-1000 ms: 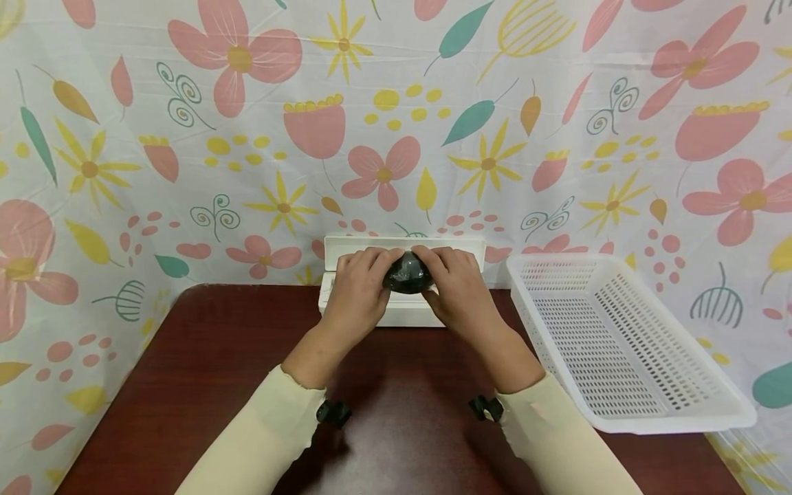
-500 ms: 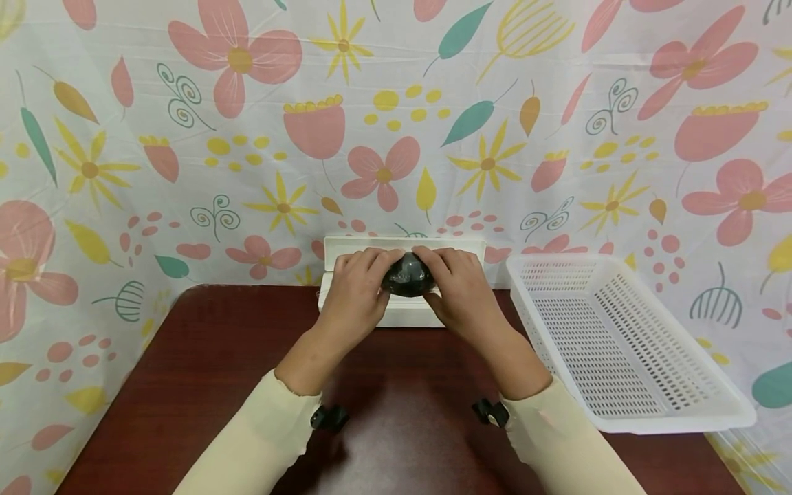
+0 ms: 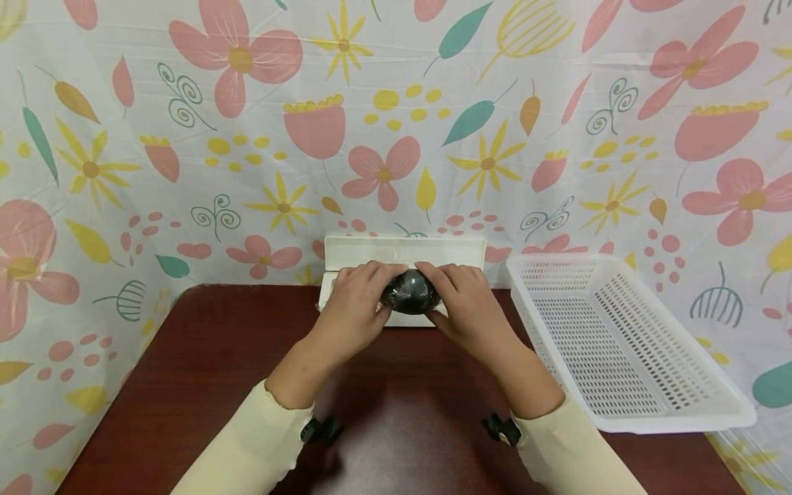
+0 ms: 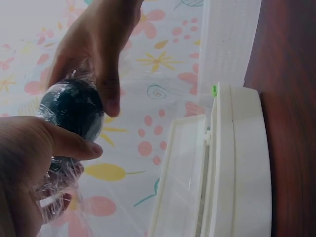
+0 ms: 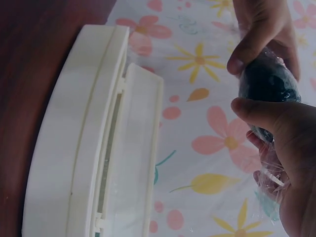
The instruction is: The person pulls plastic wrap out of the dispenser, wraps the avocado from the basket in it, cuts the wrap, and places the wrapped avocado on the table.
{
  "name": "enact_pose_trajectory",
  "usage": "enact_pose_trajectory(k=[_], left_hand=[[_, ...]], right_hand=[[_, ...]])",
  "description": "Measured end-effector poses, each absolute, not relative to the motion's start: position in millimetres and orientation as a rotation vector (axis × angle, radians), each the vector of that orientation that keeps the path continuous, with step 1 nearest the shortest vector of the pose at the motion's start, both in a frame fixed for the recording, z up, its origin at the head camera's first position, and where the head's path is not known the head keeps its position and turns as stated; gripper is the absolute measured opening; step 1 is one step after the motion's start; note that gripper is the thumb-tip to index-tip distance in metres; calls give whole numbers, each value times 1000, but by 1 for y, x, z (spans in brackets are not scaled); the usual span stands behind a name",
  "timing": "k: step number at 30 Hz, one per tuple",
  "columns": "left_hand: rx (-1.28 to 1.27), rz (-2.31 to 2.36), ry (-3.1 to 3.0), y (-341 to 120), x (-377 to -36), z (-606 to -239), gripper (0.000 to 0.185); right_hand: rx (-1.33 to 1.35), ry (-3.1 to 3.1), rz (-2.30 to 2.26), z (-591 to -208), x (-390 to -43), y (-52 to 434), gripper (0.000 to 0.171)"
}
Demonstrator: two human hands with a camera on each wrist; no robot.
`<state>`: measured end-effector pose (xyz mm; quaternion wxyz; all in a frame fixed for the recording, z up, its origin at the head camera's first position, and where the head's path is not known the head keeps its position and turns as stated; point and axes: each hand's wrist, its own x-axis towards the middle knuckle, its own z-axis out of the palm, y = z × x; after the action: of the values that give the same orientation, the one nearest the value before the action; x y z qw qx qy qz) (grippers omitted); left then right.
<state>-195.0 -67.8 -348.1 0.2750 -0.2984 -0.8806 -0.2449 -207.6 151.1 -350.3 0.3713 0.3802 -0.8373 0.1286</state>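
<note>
Between both hands is a dark, rounded thing (image 3: pixel 410 292) wrapped in clear cling film, its kind hidden by the wrap. My left hand (image 3: pixel 351 308) grips its left end, and my right hand (image 3: pixel 468 308) grips the right end. Thumbs and fingers curl round it from either side. In the left wrist view, crumpled film (image 4: pixel 61 185) bunches under the left fingers; in the right wrist view, loose film (image 5: pixel 274 168) gathers at the right fingers. Behind the hands stands a long white cling film dispenser (image 5: pixel 64 138), its lid (image 3: pixel 405 251) raised. The wrapped thing is held above the table, overlapping the dispenser in the head view.
A white perforated plastic basket (image 3: pixel 538 330) stands at the right of the dark red-brown table (image 3: pixel 204 385). A flower-patterned sheet (image 3: pixel 383 75) hangs behind the table and along its sides.
Both hands have drawn back toward the body and lower in view, bringing the wrapped dark thing with them. More of the dispenser's raised lid now shows. The basket has stayed put.
</note>
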Motion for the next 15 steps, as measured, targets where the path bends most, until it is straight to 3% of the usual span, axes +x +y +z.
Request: enact_pose_trajectory(k=[15], left_hand=[[-947, -717, -2448, -73, -177, -352, 53]], right_hand=[[1038, -2240, 372, -362, -185, 160, 80]])
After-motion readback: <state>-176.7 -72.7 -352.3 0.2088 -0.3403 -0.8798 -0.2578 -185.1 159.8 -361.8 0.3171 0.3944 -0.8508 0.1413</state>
